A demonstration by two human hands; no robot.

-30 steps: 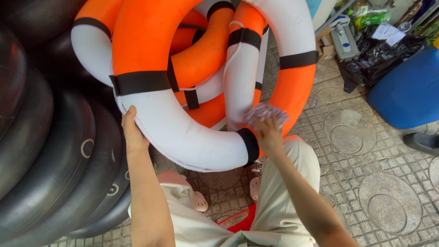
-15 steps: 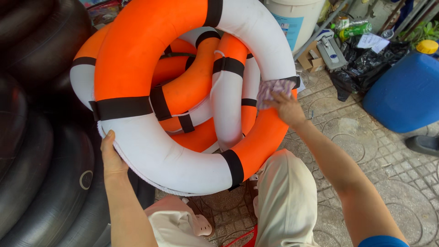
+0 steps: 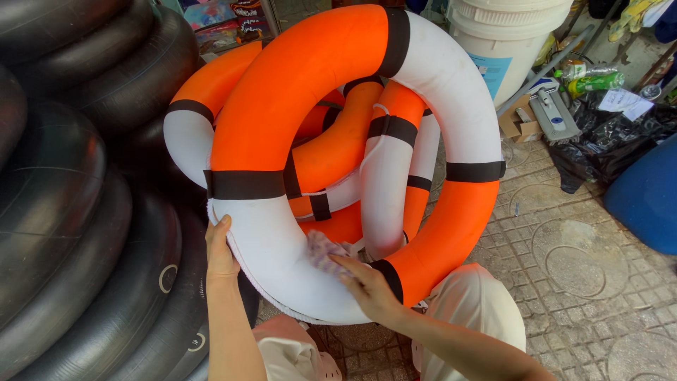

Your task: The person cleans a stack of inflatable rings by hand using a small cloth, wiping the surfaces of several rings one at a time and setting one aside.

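Observation:
A big orange and white life ring [image 3: 296,99] with black bands stands upright in front of me, resting near my knees. My left hand [image 3: 220,248] grips its lower left white edge. My right hand [image 3: 369,286] presses a small pale cloth [image 3: 323,252] flat against the lower white section, beside a black band. Several more orange and white life rings [image 3: 395,162] stand behind the front one, partly hidden by it.
Large black inner tubes [image 3: 77,212] are stacked at the left. A white bucket [image 3: 508,35], a blue drum [image 3: 649,197], black bags [image 3: 606,141] and a small box lie at the back right. Patterned paving stones [image 3: 578,268] cover the ground at the right.
My right hand has carried the cloth from the ring's right orange side down to its lower white section. The view has tilted down, and my left hand has stayed on the ring's lower edge.

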